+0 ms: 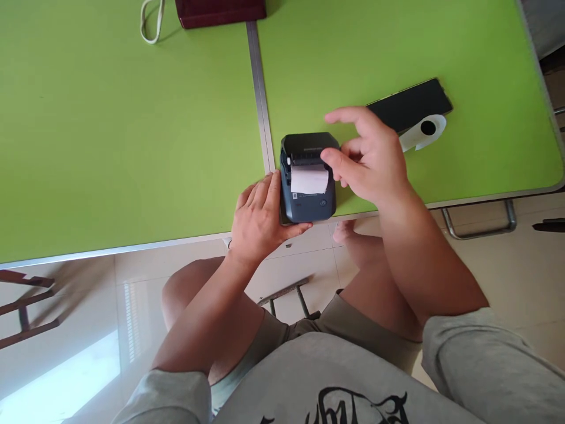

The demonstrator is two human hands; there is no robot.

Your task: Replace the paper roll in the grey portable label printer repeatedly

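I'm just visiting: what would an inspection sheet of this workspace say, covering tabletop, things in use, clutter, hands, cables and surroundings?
Surface: green tabletop, crossed by a metal strip.
Things in use: dark printer-like device, white paper showing at its opening.
Clutter: black flat slab and white roll at right; dark red box at the far edge of view.
Hands: left hand against the device's left side; right hand at its right, thumb over it, contact unclear.
Cables: white cord loop near the box; its ends unclear.
Surroundings: pale tiled floor, sunlit patch at left.
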